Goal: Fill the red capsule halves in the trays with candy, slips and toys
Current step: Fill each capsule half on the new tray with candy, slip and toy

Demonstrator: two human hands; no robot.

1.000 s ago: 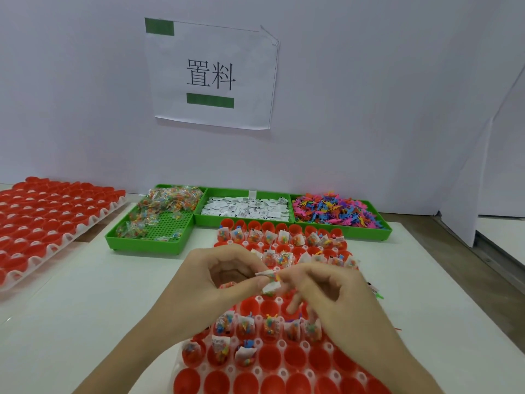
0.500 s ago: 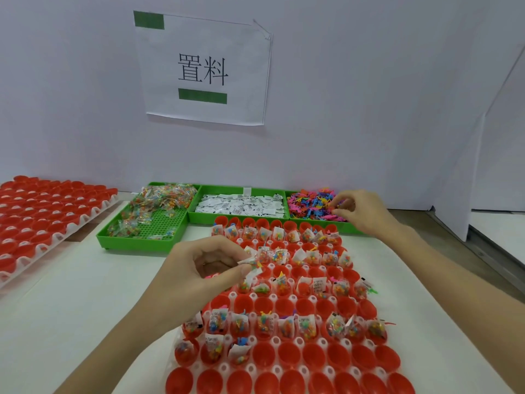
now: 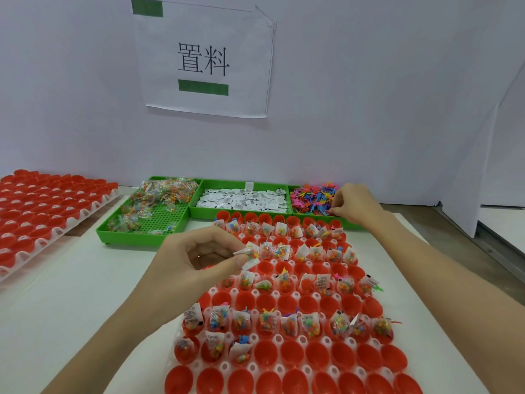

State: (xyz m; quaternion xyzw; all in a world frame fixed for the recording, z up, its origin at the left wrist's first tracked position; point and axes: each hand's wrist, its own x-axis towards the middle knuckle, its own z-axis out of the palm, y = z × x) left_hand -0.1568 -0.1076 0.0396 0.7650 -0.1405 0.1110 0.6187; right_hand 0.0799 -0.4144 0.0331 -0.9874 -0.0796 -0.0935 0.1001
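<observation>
My left hand [image 3: 199,258] pinches a candy packet and slip [image 3: 250,255] over the tray [image 3: 224,368]; my right hand [image 3: 350,201] pinches at the toys [image 3: 311,197]; next, drop all into an empty half

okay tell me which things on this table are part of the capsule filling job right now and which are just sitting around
In the job:
left hand pinching a candy packet and slip
right hand picking in the toy bin
candy bin
slip bin
capsule tray

Lying about:
paper sign on the wall
second tray of red halves, untouched at the left
</observation>
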